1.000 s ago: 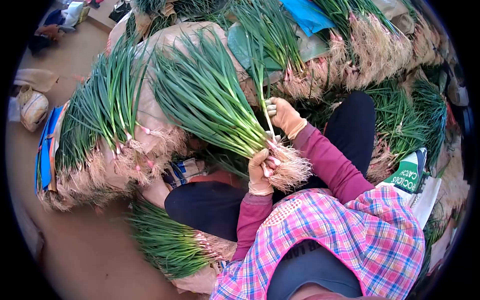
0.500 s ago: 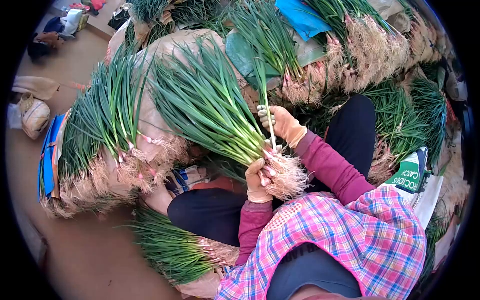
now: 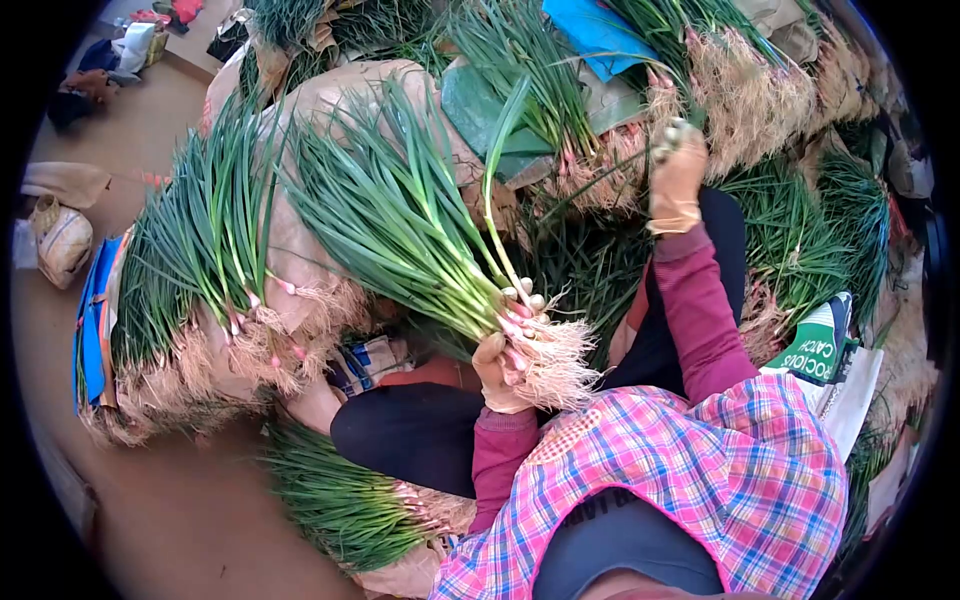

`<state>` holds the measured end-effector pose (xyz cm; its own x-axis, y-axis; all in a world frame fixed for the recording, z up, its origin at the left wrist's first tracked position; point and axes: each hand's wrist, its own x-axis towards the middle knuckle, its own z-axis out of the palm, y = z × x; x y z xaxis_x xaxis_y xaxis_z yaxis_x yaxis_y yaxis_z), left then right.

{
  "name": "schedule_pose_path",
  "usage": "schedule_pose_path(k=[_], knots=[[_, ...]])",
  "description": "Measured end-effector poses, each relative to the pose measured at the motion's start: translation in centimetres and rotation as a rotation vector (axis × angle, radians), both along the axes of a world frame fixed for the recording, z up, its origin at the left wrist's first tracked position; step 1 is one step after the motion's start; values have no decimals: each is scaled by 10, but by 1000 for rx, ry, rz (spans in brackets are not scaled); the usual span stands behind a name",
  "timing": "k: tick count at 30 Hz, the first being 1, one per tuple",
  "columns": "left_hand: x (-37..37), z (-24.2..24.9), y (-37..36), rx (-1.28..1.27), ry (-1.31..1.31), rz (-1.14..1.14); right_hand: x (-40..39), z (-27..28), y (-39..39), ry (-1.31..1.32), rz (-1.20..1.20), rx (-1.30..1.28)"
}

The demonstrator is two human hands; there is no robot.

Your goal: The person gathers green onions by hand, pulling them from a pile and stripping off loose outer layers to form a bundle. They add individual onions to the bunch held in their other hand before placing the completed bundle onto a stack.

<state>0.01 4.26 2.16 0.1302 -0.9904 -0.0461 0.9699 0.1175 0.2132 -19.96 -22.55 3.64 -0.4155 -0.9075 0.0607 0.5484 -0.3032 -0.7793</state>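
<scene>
My left hand point(image 3: 497, 372), in a pale glove, is closed around a thick bundle of green garlic point(image 3: 440, 235). Pink-white bulbs and a mass of pale roots point(image 3: 560, 360) stick out past its fingers, while the leaves fan toward the upper left. One paler stalk point(image 3: 492, 215) stands apart along the bundle's right side. Up and to the right, away from the bundle, my gloved right hand point(image 3: 678, 180) is closed and blurred by motion. A thin green leaf point(image 3: 598, 182) appears to trail from its fingers toward the lower left.
More garlic lies in rows on the left point(image 3: 215, 220), at the top point(image 3: 530, 75) and at the upper right, roots outward. Another bundle point(image 3: 345, 495) lies below my leg. Loose leaves point(image 3: 580, 265) pile up between my legs. A green-white printed bag point(image 3: 815, 350) is at right.
My right hand has left the bundle and swung up to the right, with a thin leaf seemingly in it. My left hand and the bundle have shifted slightly left.
</scene>
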Motion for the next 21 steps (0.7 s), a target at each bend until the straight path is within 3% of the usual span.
schedule_pose_path(k=[4, 6, 7, 8, 10, 11, 15, 17, 18, 19, 20, 21], knots=[[0, -6, 0, 166, -198, 3, -71, 30, -18, -40, -49, -66], [4, 2, -1, 62, -193, -68, -112, 25, -53, 11, -219, -86], [2, 12, 2, 6, -77, -29, -105, 41, -45, 18, -225, -92], [-5, 0, 5, -57, -220, 207, -97, 55, -34, 41, -212, -128], [16, -10, -10, -522, 379, -196, -85, 60, -14, 43, -163, -160], [21, -10, -11, -584, 401, -225, -86, 45, -9, 72, -151, -155], [23, -1, -6, -396, 246, -38, -53, 9, 28, 110, -125, 45], [24, -2, -4, -353, 226, -23, -27, -22, 55, 135, 166, 181], [23, -2, -5, -340, 221, -20, -9, -40, 84, 388, 385, -86], [23, 0, -7, -330, 212, -17, -7, -54, 101, 545, 968, 129], [22, 1, -8, -313, 200, -10, 11, -76, 136, 1099, 1231, -72], [21, 1, -7, -303, 193, -7, 8, -124, 173, 419, 1690, 112]])
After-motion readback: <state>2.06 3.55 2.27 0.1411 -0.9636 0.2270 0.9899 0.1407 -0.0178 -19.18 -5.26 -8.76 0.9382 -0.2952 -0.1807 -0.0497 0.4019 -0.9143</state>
